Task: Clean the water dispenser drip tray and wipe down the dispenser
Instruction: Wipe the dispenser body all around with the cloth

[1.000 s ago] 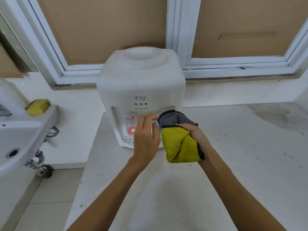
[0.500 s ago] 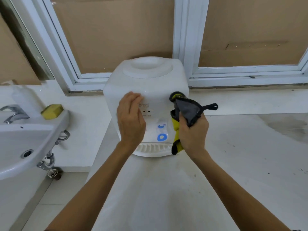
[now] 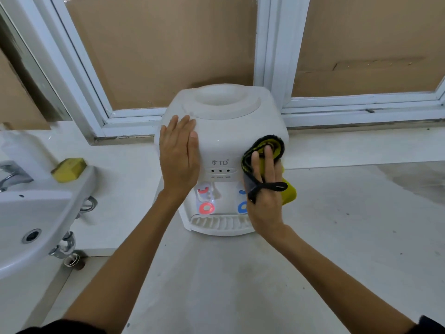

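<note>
Sitting near the back edge of the bench (image 3: 337, 237), close to its left edge, is the water dispenser (image 3: 224, 131), a smooth white plastic box with rounded corners and a round recessed well on top. Left hand (image 3: 179, 157) lies flat on its front-left upper corner, fingers straight and together, not gripping anything. Right hand (image 3: 265, 189) presses a folded cloth (image 3: 262, 150) against the front-right face, fingers mostly straight over it, and a black hanging loop of the cloth crosses the back of the fingers. Cloth looks like fuzzy microfiber, yellow on one side, grey on the other, with black stitched edging, bunched into a thick roll at the top.

Lower down the front you get a red-ringed tap (image 3: 206, 207) and a blue one half hidden behind the right hand. The drip tray (image 3: 219, 224) is a slotted white grille sticking out at the base, sitting on the bench.

Bench surface is pale, matte and a bit scuffed, with lots of open room to the right and toward the front edge. Left of it there's a drop to the tiled floor, then a glossy white ceramic sink (image 3: 36, 213) with a porous yellow sponge (image 3: 68, 169) on its rim. Behind runs a white window frame (image 3: 272, 56) backed with brown cardboard.
</note>
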